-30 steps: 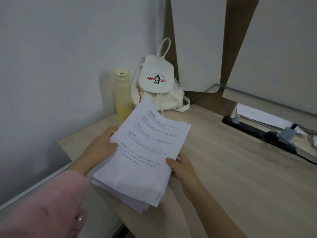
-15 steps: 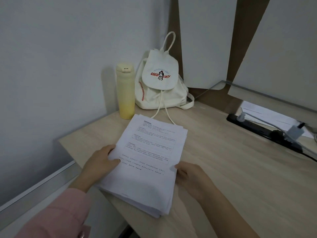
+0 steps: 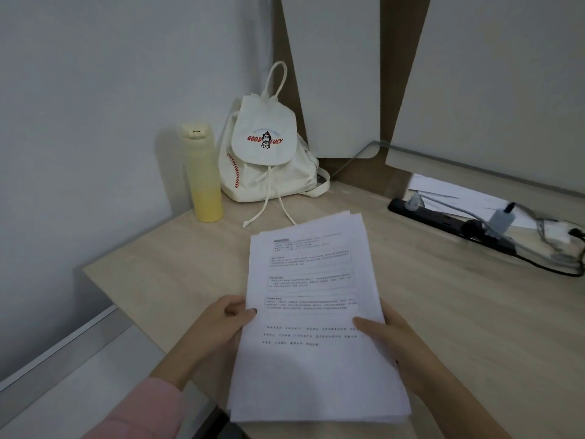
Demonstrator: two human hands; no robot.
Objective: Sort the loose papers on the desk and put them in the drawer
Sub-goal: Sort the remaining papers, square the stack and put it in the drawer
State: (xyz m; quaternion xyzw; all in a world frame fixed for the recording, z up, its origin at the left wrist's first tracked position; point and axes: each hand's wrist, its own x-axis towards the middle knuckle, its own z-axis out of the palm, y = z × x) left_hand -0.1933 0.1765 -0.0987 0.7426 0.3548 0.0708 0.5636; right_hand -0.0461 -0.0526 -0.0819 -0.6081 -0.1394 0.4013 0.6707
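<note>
A stack of white printed papers [image 3: 311,299] lies squared up over the front part of the light wooden desk [image 3: 459,312]. My left hand [image 3: 221,327] grips the stack's left edge, thumb on top. My right hand [image 3: 389,346] holds the right edge, thumb resting on the top sheet. The stack's near end reaches past the desk's front edge. No drawer is in view.
A yellow bottle [image 3: 202,172] and a cream backpack [image 3: 269,156] stand in the back left corner by the wall. A black power strip [image 3: 449,221] with plugs and cables runs along the right. More paper [image 3: 443,191] lies under a shelf behind it.
The stack, tilted and fanned a second ago, has been turned straight and lowered toward the desk. Both hands slid down to its near sides.
</note>
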